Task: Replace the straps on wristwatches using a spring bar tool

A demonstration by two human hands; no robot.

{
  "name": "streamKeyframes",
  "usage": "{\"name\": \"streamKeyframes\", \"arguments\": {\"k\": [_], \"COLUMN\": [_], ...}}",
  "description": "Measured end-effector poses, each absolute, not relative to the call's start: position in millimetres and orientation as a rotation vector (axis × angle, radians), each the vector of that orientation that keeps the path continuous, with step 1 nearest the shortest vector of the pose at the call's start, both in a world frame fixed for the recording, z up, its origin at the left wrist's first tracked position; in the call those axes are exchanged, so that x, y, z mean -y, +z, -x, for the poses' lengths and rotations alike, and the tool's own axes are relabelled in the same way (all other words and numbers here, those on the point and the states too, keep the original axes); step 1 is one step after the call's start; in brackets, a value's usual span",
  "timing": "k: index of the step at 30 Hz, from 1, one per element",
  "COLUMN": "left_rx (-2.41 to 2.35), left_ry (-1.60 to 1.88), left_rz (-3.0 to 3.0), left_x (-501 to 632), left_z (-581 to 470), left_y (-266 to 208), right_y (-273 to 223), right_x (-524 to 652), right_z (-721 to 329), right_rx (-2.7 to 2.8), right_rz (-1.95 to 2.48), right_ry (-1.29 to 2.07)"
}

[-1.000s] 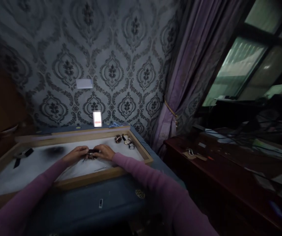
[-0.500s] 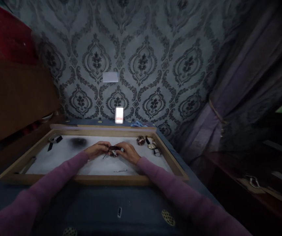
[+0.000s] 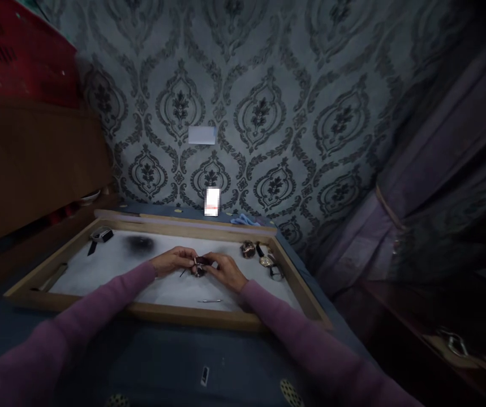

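Observation:
A wristwatch with a dark strap is held low over the white-lined wooden tray. My left hand pinches it from the left. On its other side my right hand has fingers and thumb closed on the strap. A thin dark strip pokes out below my left fingers; I cannot tell whether it belongs to the watch. Nearer the tray's front edge lies a slim metal tool.
Right in the tray are a rose-gold watch, a gold-faced watch and a dark watch. A silver watch lies far left, a long narrow object by the left wall. A lit phone and blue cloth sit behind.
The view has shifted slightly, so the whole scene sits a little further right. The watch has turned in my fingers, and my left fingertips have closed in nearer the strap.

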State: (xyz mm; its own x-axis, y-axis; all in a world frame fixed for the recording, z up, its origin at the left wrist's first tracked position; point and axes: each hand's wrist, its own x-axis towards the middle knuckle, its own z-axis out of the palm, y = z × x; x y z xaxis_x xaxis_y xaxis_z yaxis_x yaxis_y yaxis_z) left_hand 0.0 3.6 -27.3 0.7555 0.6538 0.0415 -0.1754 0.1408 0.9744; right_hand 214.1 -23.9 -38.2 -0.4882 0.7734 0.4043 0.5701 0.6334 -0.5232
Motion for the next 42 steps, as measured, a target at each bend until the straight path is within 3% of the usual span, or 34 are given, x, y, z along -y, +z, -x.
{"name": "streamKeyframes", "arguments": {"k": [29,42], "left_rx": [-0.565,-0.592], "left_ry": [0.683,0.622], "left_rz": [-1.262,-1.258], "left_x": [-2.9,-3.5], "left_z": [-7.2,-12.0], "left_y": [-29.5,-27.3], "right_y": [-22.9,-32.7], "right_x": [33.4,31.7], "right_z": [-208.6,-204.1], "right_rx": [2.239,2.14], "right_rz": [0.927,1.01], "right_ry": [0.641,0.555]}}
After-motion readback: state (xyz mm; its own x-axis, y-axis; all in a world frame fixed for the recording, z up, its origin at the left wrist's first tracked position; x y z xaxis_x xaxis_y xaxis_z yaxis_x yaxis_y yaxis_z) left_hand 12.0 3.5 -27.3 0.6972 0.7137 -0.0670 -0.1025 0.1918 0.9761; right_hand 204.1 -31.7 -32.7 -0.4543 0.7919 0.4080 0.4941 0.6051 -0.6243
